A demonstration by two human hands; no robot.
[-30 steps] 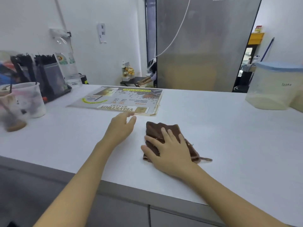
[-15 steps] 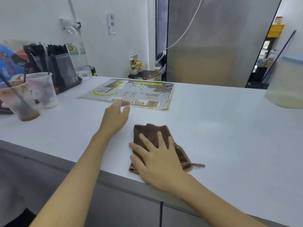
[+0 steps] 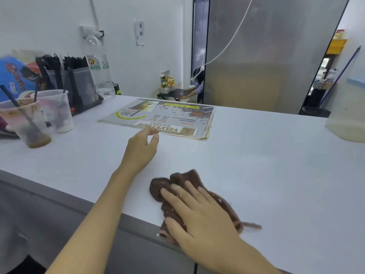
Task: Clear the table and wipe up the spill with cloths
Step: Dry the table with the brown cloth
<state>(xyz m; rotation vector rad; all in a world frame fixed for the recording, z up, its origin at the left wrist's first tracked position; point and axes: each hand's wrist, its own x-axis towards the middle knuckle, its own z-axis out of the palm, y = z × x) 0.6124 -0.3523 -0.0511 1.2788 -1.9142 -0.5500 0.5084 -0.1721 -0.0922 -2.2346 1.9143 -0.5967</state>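
Cups: at your 10 o'clock, two clear plastic cups (image 3: 33, 123) stand touching side by side on the desk (image 3: 276, 165), each with a dark straw; the nearer one has a brown residue at its bottom, the farther one (image 3: 57, 111) a pale one.
Holders: just behind the cups, dark holders (image 3: 79, 84) full of black straws sit on a dark tray, and a clear bottle (image 3: 98, 64) stands at their right.
Menu: at your 12 o'clock, a laminated menu (image 3: 164, 117) lies flat on the desk with its print upside down to you.
Left hand: your left hand (image 3: 141, 151) reaches toward 12 o'clock, its fingers (image 3: 152, 132) loosely curled and holding nothing, the tips just at the menu's near edge; you cannot tell whether they touch it.
Cloth: the brown cloth (image 3: 177, 186) lies bunched on the desk at your 5 o'clock, close to the near edge, with a thin tag trailing out toward 3 o'clock.
Right hand: your right hand (image 3: 199, 218) lies palm down on the cloth, fingers straight and spread, pressing it flat against the desk rather than gripping it.
Tub: at your 2 o'clock, a large translucent tub (image 3: 347, 109) with a blue lid stands at the desk's far right, holding something pale at its bottom.
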